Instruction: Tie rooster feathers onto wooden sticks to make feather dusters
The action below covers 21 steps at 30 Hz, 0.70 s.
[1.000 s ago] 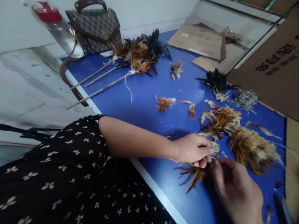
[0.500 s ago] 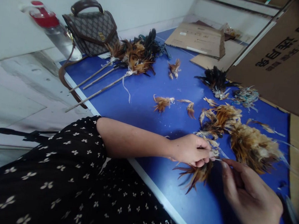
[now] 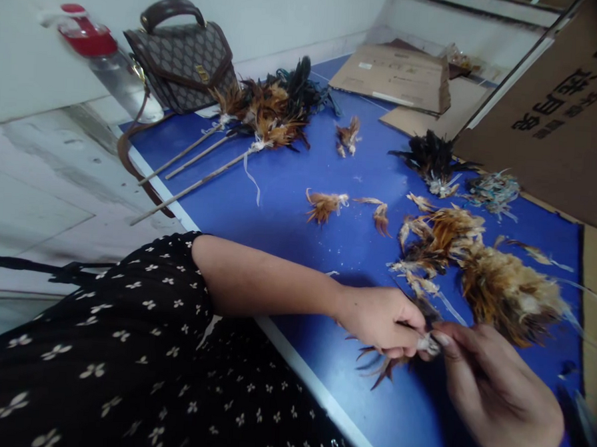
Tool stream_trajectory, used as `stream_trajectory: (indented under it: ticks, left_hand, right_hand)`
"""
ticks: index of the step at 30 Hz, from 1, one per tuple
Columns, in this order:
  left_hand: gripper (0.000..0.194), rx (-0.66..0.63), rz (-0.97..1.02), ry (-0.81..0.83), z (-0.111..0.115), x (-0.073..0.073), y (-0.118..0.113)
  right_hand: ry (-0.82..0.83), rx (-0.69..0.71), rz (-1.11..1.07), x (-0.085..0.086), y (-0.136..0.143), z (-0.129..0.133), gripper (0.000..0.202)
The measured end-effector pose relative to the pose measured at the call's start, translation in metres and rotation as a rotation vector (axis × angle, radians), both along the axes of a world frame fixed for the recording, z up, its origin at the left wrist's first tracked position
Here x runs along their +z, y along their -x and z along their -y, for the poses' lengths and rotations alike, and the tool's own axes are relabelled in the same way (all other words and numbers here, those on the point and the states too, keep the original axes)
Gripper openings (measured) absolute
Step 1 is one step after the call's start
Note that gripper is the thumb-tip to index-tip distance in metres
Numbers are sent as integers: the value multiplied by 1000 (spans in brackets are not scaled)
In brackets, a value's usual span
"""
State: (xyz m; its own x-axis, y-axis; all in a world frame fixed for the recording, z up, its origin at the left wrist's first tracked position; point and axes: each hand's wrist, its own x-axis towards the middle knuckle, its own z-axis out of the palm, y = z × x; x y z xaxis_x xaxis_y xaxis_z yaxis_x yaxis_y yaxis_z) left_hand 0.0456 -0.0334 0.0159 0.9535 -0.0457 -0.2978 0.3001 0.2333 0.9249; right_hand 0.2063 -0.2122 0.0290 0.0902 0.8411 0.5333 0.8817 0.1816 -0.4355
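Note:
My left hand point(image 3: 383, 321) is closed round a bunch of brown feathers point(image 3: 385, 369), whose tips hang out below the fingers. The pale bound end point(image 3: 430, 342) pokes out on the right of that fist. There my right hand point(image 3: 500, 387) pinches at it with thumb and forefinger; a thin strand between the fingers is too small to make out now. Just behind the hands lie a loose pile of brown feathers point(image 3: 448, 238) and a large tan feather bundle point(image 3: 512, 291).
Feather dusters point(image 3: 279, 116) on thin sticks lie at the back left, beside a brown handbag point(image 3: 181, 64) and a red-capped bottle point(image 3: 111, 67). Black feathers point(image 3: 429, 160), tangled strings point(image 3: 495, 190) and flattened cardboard point(image 3: 394, 75) lie farther back. A cardboard box point(image 3: 558, 124) stands at the right.
My left hand has shifted slightly right and down with the feather bunch. The right fingers, which pulled a thin white strand, now meet at the bound end.

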Motion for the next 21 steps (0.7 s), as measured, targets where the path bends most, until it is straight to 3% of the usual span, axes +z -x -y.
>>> stream_trajectory:
  ticks: [5, 9, 15, 18, 21]
  left_hand:
    - [22, 56, 69, 199, 0, 6, 1]
    - [21, 174, 84, 219, 1, 8, -3]
    - [28, 394, 49, 54, 2, 1, -7]
    - [30, 373, 66, -105, 1, -6, -6]
    - [29, 414, 111, -122, 1, -10, -7]
  right_hand:
    - [52, -107, -133, 0, 1, 2, 6]
    - [57, -138, -90, -3, -1, 6, 8]
    - [95, 82, 120, -5, -4, 2, 12]
    - [99, 102, 155, -4, -2, 2, 14]
    - [74, 63, 171, -1, -3, 4, 10]
